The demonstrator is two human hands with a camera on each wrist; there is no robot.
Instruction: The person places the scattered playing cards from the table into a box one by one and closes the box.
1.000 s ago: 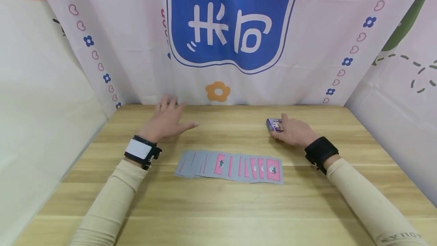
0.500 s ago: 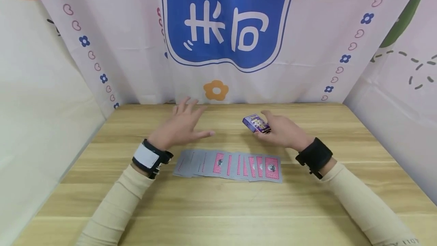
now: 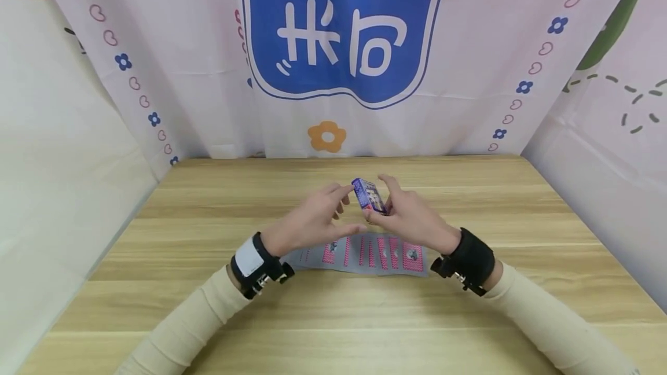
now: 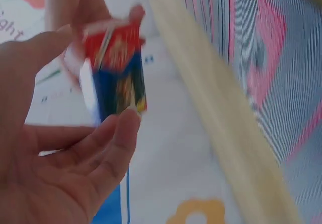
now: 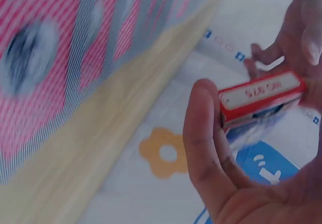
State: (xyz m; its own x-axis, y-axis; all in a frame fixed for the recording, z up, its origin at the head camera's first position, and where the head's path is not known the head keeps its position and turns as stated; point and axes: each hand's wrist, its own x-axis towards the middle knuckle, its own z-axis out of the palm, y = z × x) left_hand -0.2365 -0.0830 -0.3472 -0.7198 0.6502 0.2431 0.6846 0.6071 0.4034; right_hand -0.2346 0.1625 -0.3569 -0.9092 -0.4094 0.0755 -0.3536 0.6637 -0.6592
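Observation:
A small purple playing-card box (image 3: pixel 369 197) is held up above the table, tilted, in my right hand (image 3: pixel 414 221). The right wrist view shows its red end (image 5: pixel 261 94) between thumb and fingers. My left hand (image 3: pixel 315 221) is close on the box's left side, thumb and fingers spread around it. In the left wrist view a fingertip overlaps the box's lower edge; whether it touches is unclear. Below both hands lies a fanned row of playing cards (image 3: pixel 383 256), face down with pink-and-grey backs. The left forearm and hand cover the row's left end.
The cards lie on a wood-grain table (image 3: pixel 333 317). A white printed cloth (image 3: pixel 208 74) with a blue emblem hangs along the table's back edge, and pale cloth walls (image 3: pixel 62 190) stand at the sides.
My right hand has lifted the card box from the back right of the table and brought it left to the middle. My left hand has come right, from the back edge to the box.

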